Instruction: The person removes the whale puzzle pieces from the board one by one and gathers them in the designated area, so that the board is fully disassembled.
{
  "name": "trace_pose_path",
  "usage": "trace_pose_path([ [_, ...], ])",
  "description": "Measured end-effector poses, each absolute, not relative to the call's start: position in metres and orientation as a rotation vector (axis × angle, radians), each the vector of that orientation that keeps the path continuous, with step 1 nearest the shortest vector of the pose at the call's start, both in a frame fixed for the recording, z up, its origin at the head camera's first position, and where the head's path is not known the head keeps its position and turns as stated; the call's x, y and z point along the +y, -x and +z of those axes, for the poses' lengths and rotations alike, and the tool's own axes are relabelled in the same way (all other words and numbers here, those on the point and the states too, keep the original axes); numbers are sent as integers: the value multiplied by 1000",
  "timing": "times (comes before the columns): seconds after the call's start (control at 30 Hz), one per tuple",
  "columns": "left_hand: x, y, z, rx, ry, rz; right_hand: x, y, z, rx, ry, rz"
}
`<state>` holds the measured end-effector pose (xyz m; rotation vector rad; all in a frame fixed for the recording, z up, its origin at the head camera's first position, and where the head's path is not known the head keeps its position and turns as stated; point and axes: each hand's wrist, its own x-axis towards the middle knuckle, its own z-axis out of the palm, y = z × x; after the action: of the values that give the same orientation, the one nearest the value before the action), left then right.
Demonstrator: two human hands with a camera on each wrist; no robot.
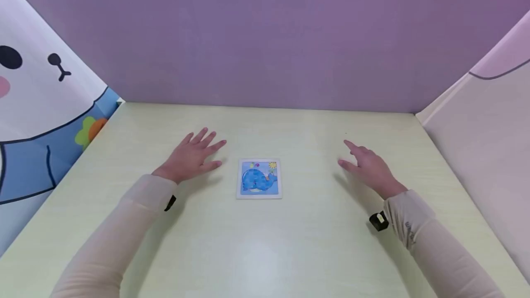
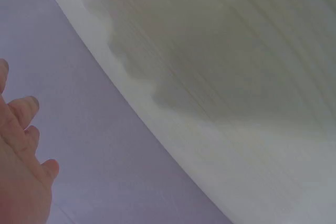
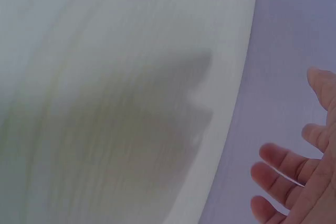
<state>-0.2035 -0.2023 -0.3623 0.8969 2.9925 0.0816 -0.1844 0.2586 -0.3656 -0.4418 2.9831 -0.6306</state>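
Observation:
A small square picture puzzle (image 1: 259,179) with a blue whale and a white border lies flat on the table (image 1: 256,243), between the two hands. To its left, the left hand (image 1: 191,156) is held above the surface with fingers spread and nothing in it. The right hand (image 1: 370,169) hovers to the right of the puzzle, its index finger and thumb extended and its other fingers partly hidden in the head view. In the right wrist view the right hand (image 3: 299,177) shows loosely bent fingers holding nothing. The left wrist view catches part of the left hand (image 2: 23,156) at its edge.
A purple panel (image 1: 269,36) stands along the table's far edge. On the left rises a panel (image 1: 49,105) printed with a cartoon animal, and on the right a pale pink and white panel (image 1: 484,123). Black wrist devices, such as the right one (image 1: 378,220), sit under the sleeves.

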Motion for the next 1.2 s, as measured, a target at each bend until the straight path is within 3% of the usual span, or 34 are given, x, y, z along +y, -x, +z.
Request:
trace_pose_path([
  [0.6,-150,195,-372,2767,-1164,-68,186,181,-375,2874,516,-694],
  [1.2,-136,201,-380,2667,-1123,-146,144,175,-382,2847,698,-500],
])
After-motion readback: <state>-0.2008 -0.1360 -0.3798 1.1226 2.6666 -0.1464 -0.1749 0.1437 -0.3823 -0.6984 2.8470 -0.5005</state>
